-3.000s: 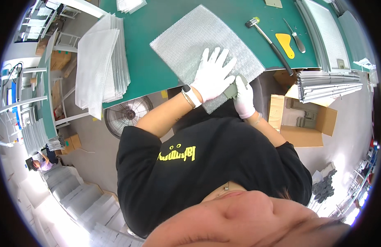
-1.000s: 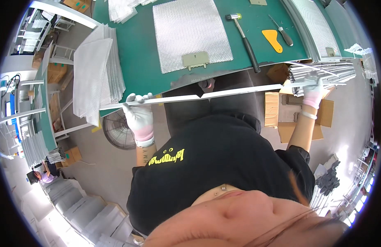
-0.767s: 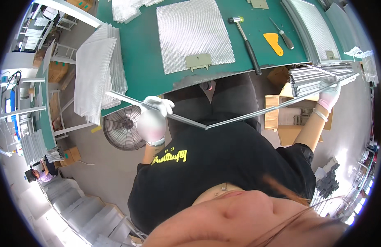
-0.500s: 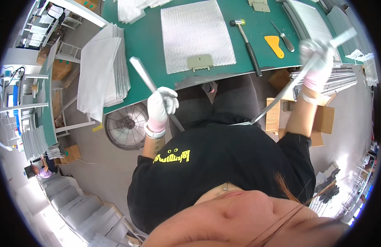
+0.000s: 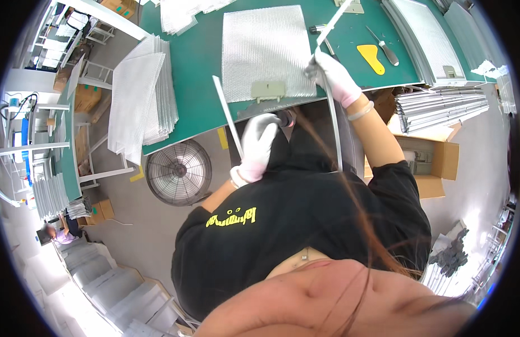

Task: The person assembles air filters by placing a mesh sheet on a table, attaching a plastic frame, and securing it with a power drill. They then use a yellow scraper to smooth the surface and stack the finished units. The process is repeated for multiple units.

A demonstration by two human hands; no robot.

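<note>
My left hand (image 5: pixel 256 144), in a white glove, is closed round a thin silver metal strip (image 5: pixel 224 106) that slants up over the table's front edge. My gloved right hand (image 5: pixel 331 74) grips a long silver metal strip (image 5: pixel 334 126), which runs from above the table down to my lap. Whether the two strips join near my body is hidden. Between and beyond my hands lies a silver mesh panel (image 5: pixel 265 48) on the green table. A grey-green rectangular plate (image 5: pixel 268 89) rests on its near edge. A hammer (image 5: pixel 316 29) is partly covered by my right hand and its strip.
A yellow scraper (image 5: pixel 371 58) and a screwdriver (image 5: pixel 388 52) lie to the right. Mesh sheets (image 5: pixel 137 95) are stacked at the left; more panels (image 5: pixel 425 39) stand at the right. Below are a floor fan (image 5: pixel 180 171), bundled metal strips (image 5: pixel 439 108) and a cardboard box (image 5: pixel 444 160).
My right hand has swung left with its strip, from the table's right side to the mesh panel's right edge. My left hand has moved right and nearer my body with its strip.
</note>
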